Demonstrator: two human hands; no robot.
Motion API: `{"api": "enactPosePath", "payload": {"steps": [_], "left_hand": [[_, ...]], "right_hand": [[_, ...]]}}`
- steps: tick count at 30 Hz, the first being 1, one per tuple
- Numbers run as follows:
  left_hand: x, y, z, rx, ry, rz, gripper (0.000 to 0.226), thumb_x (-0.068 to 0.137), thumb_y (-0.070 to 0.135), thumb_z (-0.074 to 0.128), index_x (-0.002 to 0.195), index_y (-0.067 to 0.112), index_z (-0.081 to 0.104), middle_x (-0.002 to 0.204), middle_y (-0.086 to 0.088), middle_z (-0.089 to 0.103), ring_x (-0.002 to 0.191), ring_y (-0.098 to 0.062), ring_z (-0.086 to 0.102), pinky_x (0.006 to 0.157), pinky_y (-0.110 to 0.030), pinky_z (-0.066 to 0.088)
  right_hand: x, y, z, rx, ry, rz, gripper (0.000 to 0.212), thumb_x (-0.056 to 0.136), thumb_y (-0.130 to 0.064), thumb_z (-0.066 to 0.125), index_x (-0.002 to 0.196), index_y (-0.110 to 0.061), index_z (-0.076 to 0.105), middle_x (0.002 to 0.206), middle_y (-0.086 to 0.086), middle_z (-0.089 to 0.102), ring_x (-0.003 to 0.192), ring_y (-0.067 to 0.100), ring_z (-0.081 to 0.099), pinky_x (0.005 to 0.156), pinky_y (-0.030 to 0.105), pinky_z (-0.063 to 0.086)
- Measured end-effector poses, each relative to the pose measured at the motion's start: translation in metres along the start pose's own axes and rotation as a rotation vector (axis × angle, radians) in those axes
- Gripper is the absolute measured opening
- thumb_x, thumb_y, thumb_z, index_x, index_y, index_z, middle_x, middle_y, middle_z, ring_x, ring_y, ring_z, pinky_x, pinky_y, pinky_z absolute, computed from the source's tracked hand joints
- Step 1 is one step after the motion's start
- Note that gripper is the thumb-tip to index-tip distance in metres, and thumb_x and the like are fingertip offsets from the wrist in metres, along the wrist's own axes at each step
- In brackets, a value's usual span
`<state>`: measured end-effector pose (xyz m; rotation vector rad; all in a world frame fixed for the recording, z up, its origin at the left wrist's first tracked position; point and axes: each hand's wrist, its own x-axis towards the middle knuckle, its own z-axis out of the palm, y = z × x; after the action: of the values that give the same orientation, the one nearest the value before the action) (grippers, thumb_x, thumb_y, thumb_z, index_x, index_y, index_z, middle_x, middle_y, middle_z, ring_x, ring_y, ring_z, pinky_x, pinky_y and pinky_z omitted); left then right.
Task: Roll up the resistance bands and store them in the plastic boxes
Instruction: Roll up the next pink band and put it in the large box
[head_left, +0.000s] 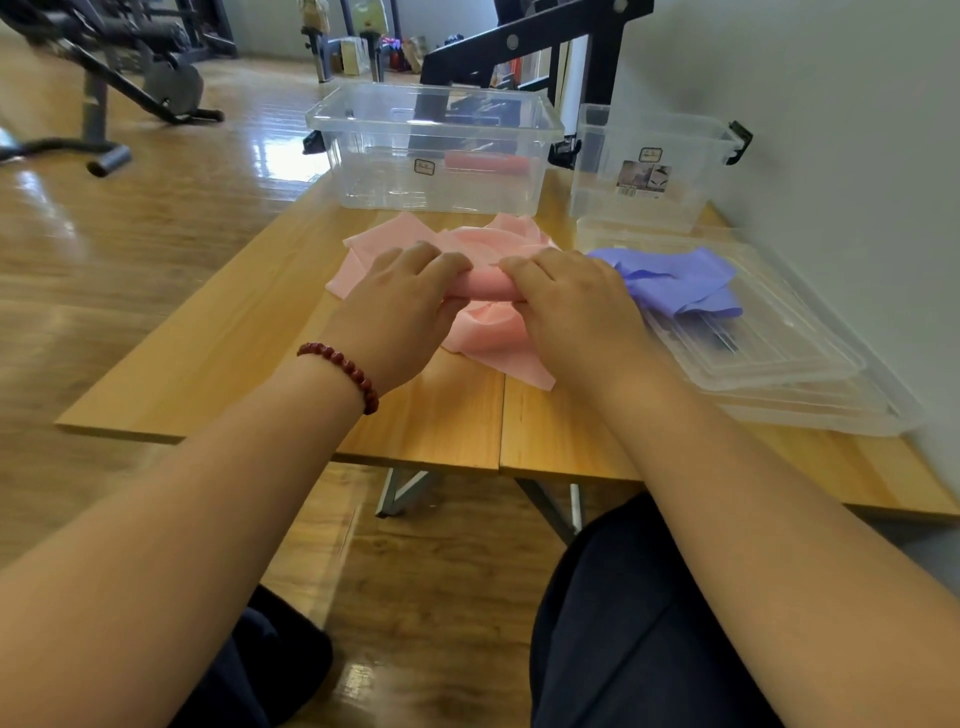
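Observation:
A pink resistance band (493, 332) lies crumpled on the wooden table (218, 358), partly rolled into a tube. My left hand (405, 306) and my right hand (571, 306) both grip that rolled part, side by side, fingers curled over it. A purple band (675, 283) lies bunched to the right, resting on clear lids (779, 364). Behind stands a large clear plastic box (436, 150) with a red rolled band (488, 162) inside. A smaller clear box (649, 171) stands to its right.
A grey wall (831, 156) runs along the table's right side. Black gym equipment (130, 62) stands on the wooden floor at the left, and a black frame (545, 36) rises behind the boxes. My knees are under the table's near edge.

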<state>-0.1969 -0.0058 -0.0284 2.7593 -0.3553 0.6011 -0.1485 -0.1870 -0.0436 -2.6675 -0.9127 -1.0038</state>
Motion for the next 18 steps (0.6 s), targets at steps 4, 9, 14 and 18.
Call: {"api": "enactPosePath", "payload": {"steps": [4,9,14,18], "left_hand": [[0.001,0.007,0.001,0.034,-0.02,0.006,0.035,0.101,0.022,0.047,0.135,0.011,0.052,0.129,-0.012,0.054,0.117,-0.032,0.044,0.096,-0.037,0.036],[0.02,0.008,0.002,0.063,-0.03,-0.001,0.037,0.101,0.024,0.048,0.136,0.011,0.051,0.131,-0.013,0.055,0.119,-0.034,0.046,0.099,-0.039,0.035],[0.063,-0.015,0.006,0.096,-0.005,0.011,0.035,0.101,0.022,0.049,0.133,0.011,0.053,0.127,-0.013,0.057,0.116,-0.035,0.049,0.098,-0.039,0.037],[0.104,-0.05,0.012,0.15,-0.012,0.008,0.035,0.101,0.025,0.047,0.132,0.01,0.054,0.12,-0.014,0.06,0.105,-0.037,0.053,0.09,-0.041,0.04]], "right_hand": [[-0.002,0.009,0.003,-0.028,0.019,-0.051,0.031,0.083,-0.002,0.066,0.113,-0.007,0.067,0.09,0.015,0.068,0.079,0.036,0.062,0.062,0.038,0.047],[0.011,0.025,0.007,-0.016,0.043,-0.086,0.03,0.081,0.0,0.068,0.111,-0.003,0.066,0.089,0.017,0.068,0.076,0.037,0.062,0.058,0.035,0.04],[0.055,0.04,0.026,-0.065,0.05,-0.076,0.034,0.073,0.004,0.074,0.105,-0.007,0.068,0.088,0.013,0.067,0.072,0.035,0.061,0.059,0.031,0.034],[0.097,0.046,0.049,-0.092,0.071,-0.074,0.033,0.069,0.009,0.074,0.097,-0.006,0.069,0.077,0.011,0.062,0.063,0.032,0.057,0.057,0.03,0.027]]}}
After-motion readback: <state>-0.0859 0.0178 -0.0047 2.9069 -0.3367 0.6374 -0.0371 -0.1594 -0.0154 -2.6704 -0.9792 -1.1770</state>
